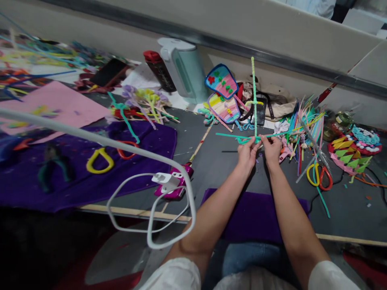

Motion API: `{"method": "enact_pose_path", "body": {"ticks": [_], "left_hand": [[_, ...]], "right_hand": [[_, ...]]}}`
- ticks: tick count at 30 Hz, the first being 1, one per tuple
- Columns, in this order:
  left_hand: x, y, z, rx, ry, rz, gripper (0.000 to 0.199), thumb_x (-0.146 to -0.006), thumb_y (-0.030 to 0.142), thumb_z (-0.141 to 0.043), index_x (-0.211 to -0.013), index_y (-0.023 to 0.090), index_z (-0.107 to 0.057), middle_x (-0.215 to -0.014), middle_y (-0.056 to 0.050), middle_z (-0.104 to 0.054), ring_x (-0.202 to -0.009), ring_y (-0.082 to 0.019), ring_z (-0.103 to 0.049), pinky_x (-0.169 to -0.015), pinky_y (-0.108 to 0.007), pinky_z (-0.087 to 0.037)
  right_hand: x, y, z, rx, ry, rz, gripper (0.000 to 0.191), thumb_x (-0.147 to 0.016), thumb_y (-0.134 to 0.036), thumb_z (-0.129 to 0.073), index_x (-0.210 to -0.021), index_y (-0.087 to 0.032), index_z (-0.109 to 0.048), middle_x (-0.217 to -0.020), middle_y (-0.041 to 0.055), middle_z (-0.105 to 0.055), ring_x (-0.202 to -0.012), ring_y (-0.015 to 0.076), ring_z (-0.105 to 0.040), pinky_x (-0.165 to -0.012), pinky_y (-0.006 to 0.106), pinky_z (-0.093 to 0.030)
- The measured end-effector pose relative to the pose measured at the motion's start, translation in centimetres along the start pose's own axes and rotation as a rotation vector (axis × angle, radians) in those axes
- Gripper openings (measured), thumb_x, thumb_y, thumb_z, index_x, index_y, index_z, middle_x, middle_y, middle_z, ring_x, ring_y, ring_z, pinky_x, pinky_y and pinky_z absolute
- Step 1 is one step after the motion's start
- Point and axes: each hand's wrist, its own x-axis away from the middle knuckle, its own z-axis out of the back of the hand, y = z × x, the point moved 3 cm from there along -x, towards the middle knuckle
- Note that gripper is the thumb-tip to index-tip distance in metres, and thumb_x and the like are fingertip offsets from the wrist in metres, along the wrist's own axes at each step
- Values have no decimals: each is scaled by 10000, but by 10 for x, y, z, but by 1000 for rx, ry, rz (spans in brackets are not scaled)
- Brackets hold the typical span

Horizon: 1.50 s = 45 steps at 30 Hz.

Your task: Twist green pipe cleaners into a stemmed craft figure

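My left hand [248, 153] and my right hand [272, 149] meet over the grey table, each with its fingers pinched on a green pipe cleaner piece [232, 135]. From the pinch a pale yellow-green stem [253, 80] rises away from me, with a short yellow crosspiece tied partway along it. Green strands stretch out to both sides of my fingertips, and a small green loop shows just left of them. The fingertips hide the joint itself. To the right of my right hand lies a heap of colourful pipe cleaners [302, 137].
Scissors [319, 176] with yellow and red handles lie at right. Behind stand a mint kettle [193, 76] and a dark bottle [159, 72]. A white cable [136, 146] crosses at left to a magenta power strip [178, 181]. Pliers [54, 165] rest on purple cloth [151, 161].
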Motion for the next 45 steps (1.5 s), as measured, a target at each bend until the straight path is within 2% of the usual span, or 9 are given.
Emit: {"method": "enact_pose_path", "body": {"ticks": [8, 10, 14, 16, 21, 27, 32, 40, 45], "left_hand": [[2, 4, -3, 21, -20, -19, 202, -732, -2, -699, -604, 121, -603, -627, -12, -669, -727, -162, -723, -862, -368, -598], [1, 5, -3, 21, -29, -6, 198, -766, -9, -662, -616, 112, -614, -658, -34, -690, -781, -189, -742, -866, -372, -599], [-2, 5, -1, 2, -7, 51, 210, -816, -10, -613, -641, 106, -623, -701, -55, -715, -803, -181, -745, -858, -333, -597], [-3, 6, -1, -5, -8, 82, 190, -818, 3, -627, -663, 113, -624, -726, -57, -728, -826, -174, -745, -851, -305, -595], [-3, 5, 0, -7, -13, 99, 143, -815, 33, -660, -709, 125, -631, -698, -33, -727, -681, -119, -717, -729, -215, -586], [-5, 2, 4, -62, 5, 177, 134, -773, 104, -752, -732, 129, -626, -647, -4, -696, -553, -95, -656, -611, -203, -540], [-7, 4, 5, -87, 13, 184, 134, -756, 130, -772, -711, 127, -646, -657, -11, -697, -552, -92, -637, -582, -204, -502], [-10, 4, 8, -114, -10, 159, 290, -608, 208, -912, -705, 141, -647, -624, 4, -688, -518, -83, -616, -565, -193, -487], [-10, 5, 8, -104, 27, 156, 241, -653, 156, -874, -686, 136, -637, -611, 16, -676, -502, -72, -599, -549, -190, -467]], "right_hand": [[-1, -4, 6, 48, 142, 86, 209, -735, -393, -705, -754, -185, -718, -921, 69, -701, -1047, 216, -597, -953, 355, -475], [-1, -2, 4, -23, 132, 31, 220, -727, -395, -698, -758, -177, -705, -911, 70, -706, -983, 208, -620, -892, 349, -511], [0, 5, -5, -231, 52, -141, 294, -706, -431, -675, -805, -154, -681, -791, 40, -697, -629, 148, -594, -610, 316, -547], [0, 5, -7, -271, 41, -145, 300, -685, -428, -688, -798, -150, -679, -738, 23, -682, -558, 133, -570, -561, 308, -540], [1, -1, -2, -181, 40, -48, 279, -720, -413, -677, -796, -146, -710, -731, 34, -706, -594, 135, -582, -606, 291, -527], [5, -13, 3, -94, 8, 65, 255, -779, -394, -638, -762, -151, -716, -764, 48, -716, -675, 146, -594, -688, 287, -507], [9, -19, 1, -174, 19, 44, 258, -790, -431, -640, -804, -175, -666, -796, 29, -698, -702, 141, -604, -694, 275, -524], [16, -18, -5, -417, 103, -24, 277, -762, -403, -695, -881, -206, -542, -773, -6, -677, -697, 130, -666, -655, 245, -542], [17, -21, -5, -511, 90, -61, 440, -753, -340, -698, -1124, -222, -493, -802, -13, -724, -726, 134, -713, -671, 252, -568]]}}
